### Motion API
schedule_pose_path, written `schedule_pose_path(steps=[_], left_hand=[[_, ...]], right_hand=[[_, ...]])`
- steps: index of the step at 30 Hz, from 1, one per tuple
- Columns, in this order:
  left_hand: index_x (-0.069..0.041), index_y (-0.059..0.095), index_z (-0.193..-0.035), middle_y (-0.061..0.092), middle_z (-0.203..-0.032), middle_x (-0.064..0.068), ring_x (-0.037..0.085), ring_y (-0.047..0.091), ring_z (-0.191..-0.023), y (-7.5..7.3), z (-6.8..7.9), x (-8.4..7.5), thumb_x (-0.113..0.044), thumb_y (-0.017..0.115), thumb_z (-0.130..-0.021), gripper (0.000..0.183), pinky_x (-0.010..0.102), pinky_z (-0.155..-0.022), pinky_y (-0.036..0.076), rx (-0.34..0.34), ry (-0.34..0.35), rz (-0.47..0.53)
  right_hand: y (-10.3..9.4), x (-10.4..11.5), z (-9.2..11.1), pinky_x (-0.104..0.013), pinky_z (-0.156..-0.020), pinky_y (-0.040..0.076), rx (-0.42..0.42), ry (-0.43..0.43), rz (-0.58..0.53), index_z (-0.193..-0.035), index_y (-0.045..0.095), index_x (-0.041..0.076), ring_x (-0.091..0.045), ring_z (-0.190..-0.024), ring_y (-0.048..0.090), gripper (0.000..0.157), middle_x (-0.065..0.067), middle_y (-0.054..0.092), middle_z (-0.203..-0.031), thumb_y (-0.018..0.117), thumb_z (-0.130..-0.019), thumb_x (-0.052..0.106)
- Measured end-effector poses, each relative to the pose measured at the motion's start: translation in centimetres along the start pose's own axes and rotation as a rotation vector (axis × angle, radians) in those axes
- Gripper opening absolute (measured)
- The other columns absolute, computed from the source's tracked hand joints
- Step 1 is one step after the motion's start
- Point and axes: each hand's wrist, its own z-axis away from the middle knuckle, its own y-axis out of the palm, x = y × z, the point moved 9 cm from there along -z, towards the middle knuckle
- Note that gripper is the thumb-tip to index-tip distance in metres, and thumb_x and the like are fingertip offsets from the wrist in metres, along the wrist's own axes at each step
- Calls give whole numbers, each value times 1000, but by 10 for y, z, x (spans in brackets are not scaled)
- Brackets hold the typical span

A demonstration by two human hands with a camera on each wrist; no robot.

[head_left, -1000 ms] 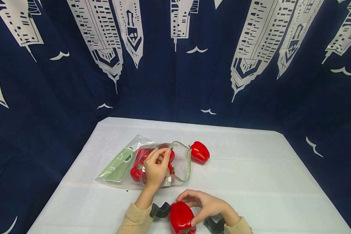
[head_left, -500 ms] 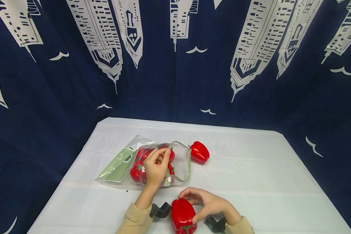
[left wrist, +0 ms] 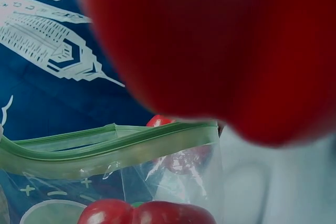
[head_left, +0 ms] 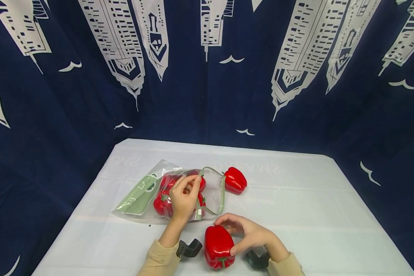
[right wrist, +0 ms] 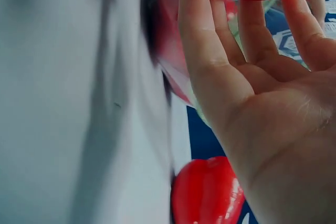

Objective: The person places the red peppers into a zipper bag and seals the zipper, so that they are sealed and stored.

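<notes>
Facing navy backdrop (head_left: 207, 96) printed with white towers (head_left: 305, 46), hanging behind white table (head_left: 314, 203). With left hand (head_left: 183, 199), pinching green rim (head_left: 222, 195) of clear bag (head_left: 138, 197), containing several red peppers (head_left: 163, 205) and lying on table. With right hand (head_left: 253, 232), holding red bell pepper (head_left: 218, 245) between thumb (head_left: 241, 246) and curved fingers (head_left: 231, 217), showing green stem (head_left: 222, 261) downward in head view, positioning it nearer than bag. Observing loose red pepper (head_left: 235, 180) just beside rim (not discerning whether touching).
</notes>
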Motion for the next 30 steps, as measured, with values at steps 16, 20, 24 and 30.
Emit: schedule_pose_path(steps=[16,20,24,30], left_hand=[[9,67,-78,57,-63,13,19,45,-47,1,0,2,14,69,-74,7,13,-45,36,5,-9,-12],[9,67,-78,56,-62,12,18,44,-47,1,3,10,13,69,-74,6,12,-45,34,1,-9,-10],[7,68,-79,57,-62,10,16,44,-47,2,8,27,10,71,-75,5,12,-44,34,-3,-4,-9],[1,71,-82,60,-66,7,11,46,-49,3,14,39,0,73,-78,4,12,-45,37,3,-27,-9]], right_hand=[[-30,38,-4,-42,-92,46,-92,-132,129,-128,43,-3,-27,-114,49,63,-18,47,-126,74,-76,11],[-39,42,-4,-41,-91,47,-130,-159,149,-128,43,-3,-25,-116,49,62,-17,47,-128,74,-76,13],[-46,48,-5,-40,-90,48,-163,-200,169,-128,42,-5,-24,-117,48,63,-21,45,-128,74,-77,12],[-55,52,-9,-39,-91,48,-231,-210,180,-128,42,-5,-22,-118,47,62,-22,43,-129,74,-76,10]])
